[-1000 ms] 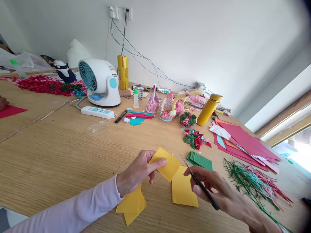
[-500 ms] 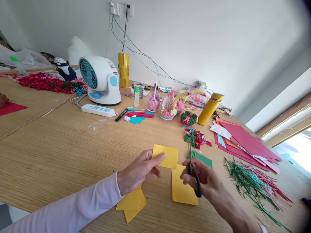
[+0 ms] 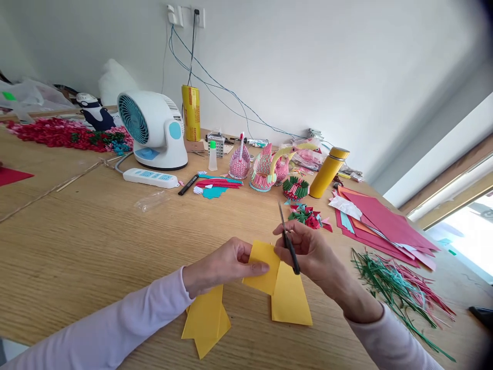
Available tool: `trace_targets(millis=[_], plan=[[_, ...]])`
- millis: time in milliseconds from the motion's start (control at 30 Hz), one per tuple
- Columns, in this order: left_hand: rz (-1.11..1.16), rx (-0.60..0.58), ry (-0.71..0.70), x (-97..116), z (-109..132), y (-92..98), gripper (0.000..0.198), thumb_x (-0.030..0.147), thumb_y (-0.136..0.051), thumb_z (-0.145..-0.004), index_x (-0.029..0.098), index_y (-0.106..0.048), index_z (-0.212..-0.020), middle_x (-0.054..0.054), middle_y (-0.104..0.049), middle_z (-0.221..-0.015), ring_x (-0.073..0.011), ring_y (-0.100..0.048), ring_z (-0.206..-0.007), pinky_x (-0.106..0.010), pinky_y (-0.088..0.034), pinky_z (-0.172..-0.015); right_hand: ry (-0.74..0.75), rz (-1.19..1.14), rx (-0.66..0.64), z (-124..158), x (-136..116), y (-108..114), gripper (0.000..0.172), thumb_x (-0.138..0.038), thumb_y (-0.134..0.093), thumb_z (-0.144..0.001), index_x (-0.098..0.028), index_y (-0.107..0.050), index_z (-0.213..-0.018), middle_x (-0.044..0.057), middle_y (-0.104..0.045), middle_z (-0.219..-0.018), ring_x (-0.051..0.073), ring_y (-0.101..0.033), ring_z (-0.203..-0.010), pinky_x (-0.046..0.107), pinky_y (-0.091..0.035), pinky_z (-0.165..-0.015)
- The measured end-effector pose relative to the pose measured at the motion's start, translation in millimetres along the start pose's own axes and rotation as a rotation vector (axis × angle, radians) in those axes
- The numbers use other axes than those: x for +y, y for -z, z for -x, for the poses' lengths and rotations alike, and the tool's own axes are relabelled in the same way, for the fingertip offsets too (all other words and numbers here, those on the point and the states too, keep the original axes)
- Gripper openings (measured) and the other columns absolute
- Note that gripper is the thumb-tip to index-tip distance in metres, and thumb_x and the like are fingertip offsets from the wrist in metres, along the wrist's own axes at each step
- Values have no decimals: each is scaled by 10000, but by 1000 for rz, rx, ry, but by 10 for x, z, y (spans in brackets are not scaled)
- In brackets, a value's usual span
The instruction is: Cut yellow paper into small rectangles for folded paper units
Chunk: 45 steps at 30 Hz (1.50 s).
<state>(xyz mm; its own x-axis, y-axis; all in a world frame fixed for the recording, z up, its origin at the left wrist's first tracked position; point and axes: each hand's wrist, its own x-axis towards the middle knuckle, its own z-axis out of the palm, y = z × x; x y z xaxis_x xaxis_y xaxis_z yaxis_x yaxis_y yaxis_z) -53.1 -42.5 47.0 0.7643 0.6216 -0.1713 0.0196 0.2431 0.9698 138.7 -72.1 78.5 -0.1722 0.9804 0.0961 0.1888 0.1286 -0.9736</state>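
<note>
My left hand pinches a small yellow paper sheet, thumb on top, held above the table and tilted. In my right hand is a pair of black-handled scissors, blades pointing up and away from me. The right fingertips are at the sheet's upper right corner; whether they grip it is hard to make out. Beneath lies a larger yellow paper, partly covered by the held sheet. More yellow paper pieces overlap on the table under my left wrist.
Folded red and green paper pieces lie beyond my right hand. Coloured sheets and thin paper strips spread on the right. A yellow bottle, paper swans, a white fan and a power strip stand farther back.
The held yellow sheet has turned and tilted downward. My right hand with the scissors has moved up and left, to the sheet's corner. The view has shifted slightly.
</note>
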Motion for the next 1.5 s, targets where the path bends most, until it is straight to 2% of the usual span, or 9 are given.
trace_targets(millis=[67, 133, 233, 333, 500, 767, 967, 1133, 1500], plan=[[-30, 129, -13, 2, -16, -3, 324, 422, -720, -701, 119, -681, -805, 12, -603, -668, -52, -453, -498, -168, -315, -446, 31, 31, 95, -16, 5, -13, 278, -334, -693, -736, -206, -536, -928, -48, -551, -645, 103, -478, -548, 221, -352, -480], [-16, 278, -37, 1, -20, -5, 348, 446, -717, -692, 115, -661, -784, 34, -550, -613, -27, -370, -421, -169, -241, -388, 7, 54, 147, 28, 37, -27, 320, -403, -673, -756, -213, -524, -967, -29, -566, -680, 131, -528, -601, 242, -397, -518], [52, 416, -97, 13, -8, -1, 341, 445, -710, -696, 120, -618, -739, 55, -509, -572, -13, -337, -375, -169, -221, -371, -39, 133, 74, 190, 133, -50, 329, -482, -598, -811, -217, -535, -996, -3, -581, -703, 163, -561, -656, 255, -415, -541], [95, 459, -156, 32, 11, -3, 312, 414, -698, -720, 122, -590, -723, 66, -495, -554, 4, -290, -351, -165, -178, -363, -62, 258, -5, 366, 243, -82, 325, -484, -564, -843, -212, -572, -1020, 4, -584, -706, 154, -536, -637, 243, -390, -519], [131, 469, -195, 40, 31, -22, 284, 392, -670, -755, 119, -593, -774, 69, -501, -572, 21, -260, -321, -166, -123, -348, -128, 302, -106, 489, 298, -120, 388, -496, -551, -850, -180, -570, -1073, -9, -568, -671, 140, -509, -608, 238, -368, -519], [162, 443, -174, 30, 33, -32, 247, 354, -661, -777, 135, -563, -718, 104, -407, -429, 2, -262, -301, -150, -144, -329, -187, 227, -191, 478, 270, -125, 473, -573, -505, -843, -151, -550, -1051, 1, -539, -685, 154, -490, -631, 264, -344, -537], [159, 403, -160, 39, 49, -45, 221, 336, -643, -800, 125, -580, -780, 96, -445, -457, 5, -268, -308, -138, -177, -336, -207, 172, -201, 446, 300, -152, 483, -591, -522, -820, -137, -547, -981, -10, -516, -617, 137, -470, -554, 267, -339, -510], [130, 392, -149, 19, 45, -34, 237, 349, -639, -802, 124, -582, -754, 106, -397, -387, -8, -265, -301, -141, -201, -343, -206, 214, -185, 476, 316, -153, 464, -588, -523, -821, -154, -547, -984, -12, -510, -618, 137, -467, -556, 263, -319, -502], [96, 376, -117, 10, 49, -13, 327, 444, -680, -743, 125, -609, -759, 94, -421, -374, -15, -268, -311, -160, -179, -359, -216, 264, -146, 493, 318, -185, 440, -567, -519, -835, -158, -547, -995, -30, -476, -602, 120, -448, -538, 243, -310, -484]])
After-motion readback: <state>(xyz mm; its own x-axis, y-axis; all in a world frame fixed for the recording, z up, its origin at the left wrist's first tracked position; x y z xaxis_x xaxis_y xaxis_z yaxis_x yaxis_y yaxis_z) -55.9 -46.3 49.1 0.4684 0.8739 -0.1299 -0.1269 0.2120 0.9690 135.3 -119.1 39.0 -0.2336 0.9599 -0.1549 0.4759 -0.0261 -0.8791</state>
